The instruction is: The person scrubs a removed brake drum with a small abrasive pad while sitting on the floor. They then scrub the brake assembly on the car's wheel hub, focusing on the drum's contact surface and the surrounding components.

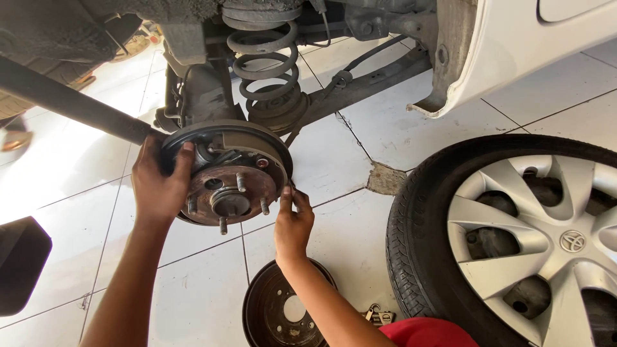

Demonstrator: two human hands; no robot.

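A rusty wheel hub point(230, 193) with several studs sits inside an exposed drum-brake assembly point(257, 142) under a raised white car. My left hand point(159, 183) grips the brake shoe at the assembly's left edge. My right hand point(294, 222) pinches the lower right edge of the brake shoe with fingers closed on it. A removed brake drum point(270, 315) lies flat on the tiled floor below my right forearm.
A removed wheel with a silver hubcap point(514, 238) lies at the right. A coil spring point(267, 71) and axle beam point(366, 80) hang above the hub. A dark bar point(64, 99) runs in from the left. A small metal part point(379, 315) lies by the tyre.
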